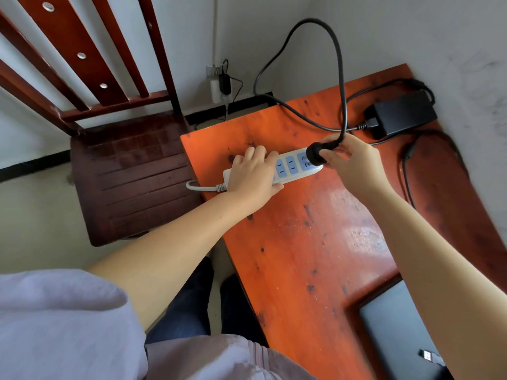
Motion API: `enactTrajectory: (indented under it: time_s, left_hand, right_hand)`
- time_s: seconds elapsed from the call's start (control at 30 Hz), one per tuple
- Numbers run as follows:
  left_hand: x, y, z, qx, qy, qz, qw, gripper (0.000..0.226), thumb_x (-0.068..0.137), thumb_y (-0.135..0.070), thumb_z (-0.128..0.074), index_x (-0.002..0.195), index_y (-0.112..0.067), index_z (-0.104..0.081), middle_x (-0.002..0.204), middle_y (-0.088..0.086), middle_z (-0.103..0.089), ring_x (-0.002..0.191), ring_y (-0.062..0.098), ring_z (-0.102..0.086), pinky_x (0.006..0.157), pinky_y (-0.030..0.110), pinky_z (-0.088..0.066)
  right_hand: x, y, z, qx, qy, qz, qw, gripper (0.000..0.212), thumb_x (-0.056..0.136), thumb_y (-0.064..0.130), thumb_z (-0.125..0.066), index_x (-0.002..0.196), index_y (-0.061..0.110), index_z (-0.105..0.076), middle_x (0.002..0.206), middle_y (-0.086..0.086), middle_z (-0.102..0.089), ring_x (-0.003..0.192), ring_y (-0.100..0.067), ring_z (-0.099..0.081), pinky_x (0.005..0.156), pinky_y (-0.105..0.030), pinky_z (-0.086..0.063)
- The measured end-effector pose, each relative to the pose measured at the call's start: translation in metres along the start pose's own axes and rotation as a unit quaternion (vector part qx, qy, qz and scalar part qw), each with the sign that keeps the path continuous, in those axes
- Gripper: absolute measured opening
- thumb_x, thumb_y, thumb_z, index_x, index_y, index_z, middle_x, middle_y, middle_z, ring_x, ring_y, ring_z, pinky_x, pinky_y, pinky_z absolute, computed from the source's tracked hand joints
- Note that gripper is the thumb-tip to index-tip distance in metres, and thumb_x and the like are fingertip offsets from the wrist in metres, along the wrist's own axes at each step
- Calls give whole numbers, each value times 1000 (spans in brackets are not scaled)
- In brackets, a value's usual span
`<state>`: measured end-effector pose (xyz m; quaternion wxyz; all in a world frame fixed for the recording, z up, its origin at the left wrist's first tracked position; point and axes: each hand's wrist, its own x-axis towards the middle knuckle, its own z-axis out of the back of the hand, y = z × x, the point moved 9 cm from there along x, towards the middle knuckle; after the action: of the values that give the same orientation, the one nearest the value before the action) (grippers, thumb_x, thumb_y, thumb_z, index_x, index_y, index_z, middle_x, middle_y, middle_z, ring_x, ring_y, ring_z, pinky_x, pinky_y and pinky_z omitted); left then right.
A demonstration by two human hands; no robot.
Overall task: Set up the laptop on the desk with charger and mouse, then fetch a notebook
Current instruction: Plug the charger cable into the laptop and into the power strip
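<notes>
A white power strip with blue sockets lies near the far left corner of the orange wooden desk. My left hand presses down on its left half. My right hand grips the black charger plug, which sits at the strip's rightmost socket. The plug's thick black cable loops up and back down to the black charger brick at the desk's far right by the wall. A closed grey laptop lies at the near right, with a small USB dongle on its lid.
A dark wooden chair stands left of the desk. A wall outlet with an adapter sits low on the far wall. A thin black cable trails along the desk's right side. The strip's white cord hangs off the desk's left edge.
</notes>
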<state>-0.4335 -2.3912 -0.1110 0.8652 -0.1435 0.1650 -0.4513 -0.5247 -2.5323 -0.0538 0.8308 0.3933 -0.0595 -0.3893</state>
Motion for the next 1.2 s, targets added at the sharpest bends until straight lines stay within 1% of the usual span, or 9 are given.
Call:
enactTrajectory:
  time_s: [0.13, 0.3, 0.4, 0.53, 0.7, 0.83, 0.9, 1.1, 1.2]
  left_hand:
    - [0, 0, 1, 0, -3, -1, 1000, 64, 85, -46, -57, 137, -15, -36, 125, 8, -47, 117, 27, -42, 94, 38, -37]
    - [0, 0, 0, 1, -2, -1, 1000, 64, 85, -46, -57, 137, -15, -36, 126, 8, -47, 118, 27, -41, 94, 38, -36]
    - [0, 0, 0, -2, -2, -2, 1000, 63, 85, -46, -57, 136, -15, -37, 125, 8, -47, 117, 26, -41, 94, 38, -36]
    - [0, 0, 0, -2, -1, -3, 1000, 63, 85, -46, -58, 136, -15, -37, 125, 8, -47, 116, 26, -42, 93, 38, -36]
    - [0, 0, 0, -2, -2, -2, 1000, 62, 85, -46, -58, 135, -15, -38, 124, 8, -47, 116, 26, -42, 93, 38, -36]
    - [1, 0, -1, 1, -1, 0, 1000, 63, 85, -46, -57, 136, -16, -37, 125, 8, -46, 117, 26, -41, 94, 38, -36]
    - [0, -1, -1, 0, -1, 0, 1000, 64, 85, -46, -57, 137, -16, -36, 126, 8, -46, 118, 27, -41, 95, 38, -36]
    - [1, 0, 0, 0, -2, -2, 1000, 63, 85, -46, -57, 136, -15, -37, 125, 8, -46, 117, 27, -41, 93, 38, -36]
    - [1, 1, -1, -3, -3, -3, 1000, 63, 85, -46, -58, 136, -15, -37, 124, 8, -47, 116, 27, -41, 92, 38, -36]
  right_hand:
    - [2, 5, -2, -22, 14, 15, 1000, 19, 85, 11, -60, 92, 28, -62, 97, 9, -66, 98, -10, -63, 91, -38, -52]
    - [10, 4, -3, -23, 34, 7, 999, 18, 84, 11, -61, 91, 27, -63, 95, 9, -67, 96, -10, -64, 87, -39, -55]
    - [13, -3, 3, -2, 25, -17, 1000, 17, 84, 11, -60, 91, 26, -64, 98, 3, -69, 95, -13, -66, 86, -39, -56]
    - [10, -9, 2, 36, 23, -41, 998, 15, 85, 9, -61, 93, 22, -64, 98, 0, -68, 91, -11, -67, 79, -35, -59]
    - [7, -8, 0, 42, 9, -41, 998, 15, 85, 9, -61, 93, 22, -64, 92, 10, -67, 90, -7, -66, 80, -34, -58]
    - [4, 5, -2, -3, 19, -2, 1000, 27, 84, 12, -61, 81, 39, -61, 89, 21, -65, 93, -4, -64, 86, -35, -55]
    - [3, 8, -2, -22, 21, 6, 1000, 24, 84, 13, -61, 83, 36, -62, 88, 22, -64, 94, -6, -64, 88, -37, -54]
    - [4, 2, 1, -16, 27, -5, 999, 18, 85, 11, -61, 91, 27, -64, 91, 15, -66, 93, -8, -65, 86, -37, -55]
    - [9, 0, 2, -20, 40, -17, 999, 18, 85, 11, -60, 93, 26, -65, 95, 6, -68, 92, -8, -66, 85, -36, -56]
